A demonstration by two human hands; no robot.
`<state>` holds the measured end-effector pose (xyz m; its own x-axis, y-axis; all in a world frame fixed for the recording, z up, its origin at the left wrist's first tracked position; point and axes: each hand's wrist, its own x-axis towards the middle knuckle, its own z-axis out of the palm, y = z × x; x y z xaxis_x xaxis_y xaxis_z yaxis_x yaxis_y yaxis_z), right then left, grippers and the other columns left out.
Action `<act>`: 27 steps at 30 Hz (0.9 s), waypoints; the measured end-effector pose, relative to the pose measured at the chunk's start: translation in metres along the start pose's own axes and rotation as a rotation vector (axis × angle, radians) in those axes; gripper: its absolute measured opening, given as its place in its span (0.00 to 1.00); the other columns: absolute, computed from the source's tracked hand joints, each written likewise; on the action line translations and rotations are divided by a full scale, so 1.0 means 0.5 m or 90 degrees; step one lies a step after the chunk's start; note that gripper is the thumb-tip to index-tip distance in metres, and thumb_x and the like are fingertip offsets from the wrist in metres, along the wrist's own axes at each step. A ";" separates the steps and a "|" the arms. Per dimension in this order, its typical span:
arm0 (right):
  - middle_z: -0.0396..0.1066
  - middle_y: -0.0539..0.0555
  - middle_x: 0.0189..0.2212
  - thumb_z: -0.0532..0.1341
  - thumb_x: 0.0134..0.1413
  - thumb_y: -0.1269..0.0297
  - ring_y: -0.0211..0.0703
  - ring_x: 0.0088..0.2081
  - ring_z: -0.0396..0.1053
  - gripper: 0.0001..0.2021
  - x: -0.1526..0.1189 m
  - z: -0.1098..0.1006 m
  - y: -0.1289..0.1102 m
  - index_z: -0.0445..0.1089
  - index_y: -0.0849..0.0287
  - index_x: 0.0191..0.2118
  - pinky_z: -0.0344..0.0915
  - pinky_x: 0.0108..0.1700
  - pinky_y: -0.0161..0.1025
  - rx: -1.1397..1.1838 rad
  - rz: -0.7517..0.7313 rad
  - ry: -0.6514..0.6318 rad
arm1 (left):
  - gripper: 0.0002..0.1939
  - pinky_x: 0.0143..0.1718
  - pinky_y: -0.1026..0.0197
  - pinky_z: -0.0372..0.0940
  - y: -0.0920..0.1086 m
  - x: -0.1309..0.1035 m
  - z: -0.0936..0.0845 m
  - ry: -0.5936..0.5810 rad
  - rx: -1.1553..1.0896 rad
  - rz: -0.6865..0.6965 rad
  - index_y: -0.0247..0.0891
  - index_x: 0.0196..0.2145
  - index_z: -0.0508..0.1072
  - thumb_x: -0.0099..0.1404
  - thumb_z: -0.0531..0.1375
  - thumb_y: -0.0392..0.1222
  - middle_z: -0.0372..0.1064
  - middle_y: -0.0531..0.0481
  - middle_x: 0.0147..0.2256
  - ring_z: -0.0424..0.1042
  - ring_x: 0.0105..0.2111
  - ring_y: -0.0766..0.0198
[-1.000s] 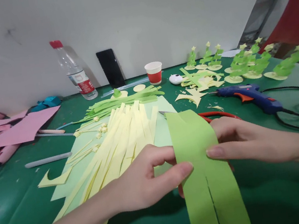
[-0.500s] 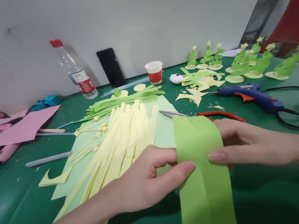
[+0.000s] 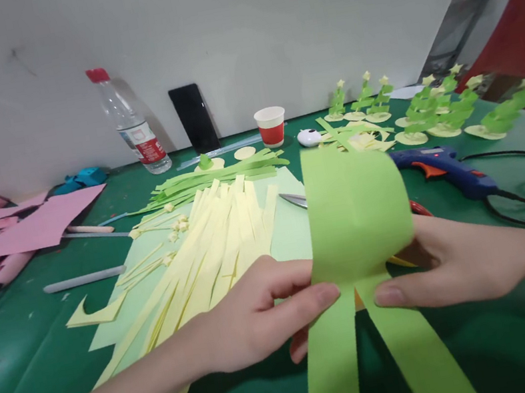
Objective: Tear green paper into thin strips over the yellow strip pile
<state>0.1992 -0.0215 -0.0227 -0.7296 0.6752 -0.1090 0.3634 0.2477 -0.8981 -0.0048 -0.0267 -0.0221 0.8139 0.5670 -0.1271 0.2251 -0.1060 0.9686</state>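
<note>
A broad green paper strip [image 3: 356,207] bends over at its top, and its lower part is split into two tails that spread apart. My left hand [image 3: 272,306] pinches its left side between thumb and fingers. On the right side, my right hand [image 3: 437,267] grips the paper, with its thumb in front and its fingers partly hidden behind. Something yellow-orange, too covered to name, shows behind the paper. Scissors [image 3: 292,200] lie behind the strip, mostly hidden. Left of the paper, many pale yellow strips [image 3: 220,244] lie on light green sheets [image 3: 294,235].
A blue glue gun [image 3: 455,169] with a black cord lies at right, near small green paper plants [image 3: 440,111]. Along the wall stand a bottle [image 3: 137,137], a phone [image 3: 195,120] and a paper cup [image 3: 271,128]. Pink paper [image 3: 43,221] lies at left.
The lower part of the green strip has parted into two separate tails. Its folded top has risen and bulged, covering more of the scissors and the glue gun's tip. Both hands have hardly moved.
</note>
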 end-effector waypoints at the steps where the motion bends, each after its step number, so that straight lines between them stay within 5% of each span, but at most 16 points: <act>1: 0.71 0.52 0.28 0.56 0.51 0.59 0.37 0.29 0.68 0.12 0.001 0.000 -0.001 0.71 0.60 0.37 0.66 0.30 0.31 0.038 0.007 -0.021 | 0.12 0.18 0.71 0.53 -0.001 0.000 0.000 0.006 0.013 0.004 0.37 0.22 0.59 0.63 0.47 0.39 0.53 0.58 0.15 0.56 0.16 0.73; 10: 0.71 0.54 0.37 0.54 0.54 0.63 0.41 0.36 0.69 0.13 0.002 0.004 -0.003 0.69 0.59 0.43 0.67 0.39 0.38 0.149 0.028 -0.080 | 0.13 0.20 0.73 0.53 -0.003 0.005 0.002 0.051 -0.026 0.029 0.36 0.22 0.59 0.64 0.47 0.37 0.48 0.60 0.17 0.54 0.18 0.74; 20: 0.59 0.48 0.17 0.56 0.51 0.50 0.32 0.20 0.57 0.19 0.005 -0.006 0.002 0.69 0.62 0.24 0.58 0.23 0.30 0.022 0.017 -0.038 | 0.12 0.19 0.72 0.53 -0.001 0.004 -0.001 0.049 -0.001 -0.006 0.36 0.21 0.61 0.62 0.50 0.38 0.53 0.58 0.17 0.57 0.18 0.73; 27: 0.62 0.50 0.20 0.54 0.52 0.48 0.36 0.25 0.60 0.20 0.010 -0.002 -0.006 0.72 0.62 0.29 0.60 0.25 0.32 -0.012 0.002 -0.043 | 0.10 0.22 0.72 0.57 -0.004 0.007 0.003 0.034 -0.102 -0.030 0.36 0.29 0.62 0.65 0.46 0.41 0.62 0.55 0.22 0.62 0.20 0.73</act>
<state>0.1953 -0.0181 -0.0201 -0.7661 0.6271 -0.1408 0.3756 0.2590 -0.8899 -0.0017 -0.0259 -0.0245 0.7735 0.6115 -0.1664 0.1711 0.0512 0.9839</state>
